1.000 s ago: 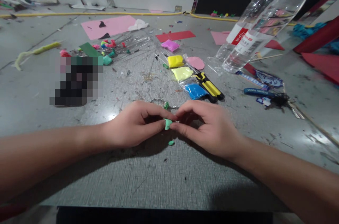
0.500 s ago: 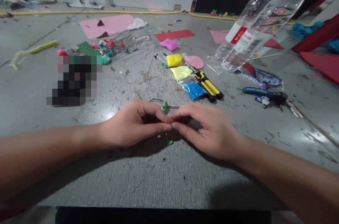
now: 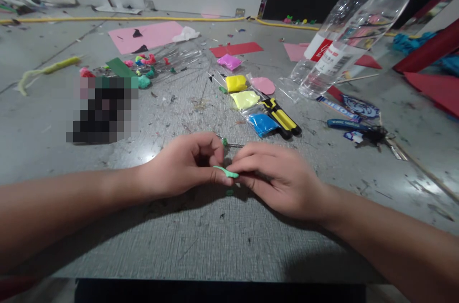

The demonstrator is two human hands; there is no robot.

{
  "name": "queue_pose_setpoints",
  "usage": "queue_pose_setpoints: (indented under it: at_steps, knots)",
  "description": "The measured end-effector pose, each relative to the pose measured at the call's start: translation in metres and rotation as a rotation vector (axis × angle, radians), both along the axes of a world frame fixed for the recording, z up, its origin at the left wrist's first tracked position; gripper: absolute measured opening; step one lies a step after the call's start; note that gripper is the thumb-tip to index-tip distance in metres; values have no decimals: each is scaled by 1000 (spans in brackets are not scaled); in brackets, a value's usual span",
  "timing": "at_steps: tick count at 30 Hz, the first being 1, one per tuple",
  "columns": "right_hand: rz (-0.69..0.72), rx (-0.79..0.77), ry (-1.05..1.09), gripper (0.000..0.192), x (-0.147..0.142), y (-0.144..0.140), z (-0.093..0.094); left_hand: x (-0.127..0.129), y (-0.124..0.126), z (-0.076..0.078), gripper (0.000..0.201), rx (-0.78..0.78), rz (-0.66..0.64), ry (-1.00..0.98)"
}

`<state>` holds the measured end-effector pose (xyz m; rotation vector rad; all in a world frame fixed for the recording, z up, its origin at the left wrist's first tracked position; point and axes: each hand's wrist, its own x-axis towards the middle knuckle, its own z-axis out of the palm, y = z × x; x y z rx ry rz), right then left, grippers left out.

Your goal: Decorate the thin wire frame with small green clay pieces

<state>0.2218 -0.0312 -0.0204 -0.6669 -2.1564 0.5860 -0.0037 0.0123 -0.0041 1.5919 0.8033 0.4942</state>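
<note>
A small flattened strip of light green modelling clay [image 3: 226, 172] lies between the fingertips of both hands. My left hand [image 3: 190, 162] has its thumb under the strip, with the index finger curled and lifted just off it. From the other side, my right hand [image 3: 276, 176] pinches the strip's end between thumb and fingers. Just beyond the hands, a thin wire [image 3: 235, 145] with a dark green clay knot [image 3: 224, 142] lies on the table, partly covered by the fingers. A small green scrap [image 3: 229, 192] sits on the table below the fingertips.
Packets of blue clay [image 3: 263, 124], yellow clay [image 3: 236, 83] and purple clay [image 3: 229, 61] lie ahead, beside yellow-black pliers [image 3: 281, 116]. Two clear bottles [image 3: 328, 61] stand at right. Coloured clay pieces on wires [image 3: 147, 60] and a blurred-out dark object [image 3: 102, 112] are at left.
My left index finger has lifted off the thumb, and the light green clay strip, hidden before, now shows between the hands. The right hand stays pinched, tilted slightly.
</note>
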Motion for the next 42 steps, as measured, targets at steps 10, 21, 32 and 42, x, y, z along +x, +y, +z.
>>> queue_pose_setpoints:
  at_steps: [10,21,32,42]
  knots:
    - [-154,66,-39,16,-1,1,2,0,3,6,17,10,-65,4]
    - [-164,60,-32,16,-4,-2,0,-1,5,6,5,-32,13,1]
    - [-239,5,-7,9,-6,-4,5,-4,4,5,22,83,-150,-21]
    - [-142,69,-53,19,-4,-6,4,-1,1,3,14,121,2,108]
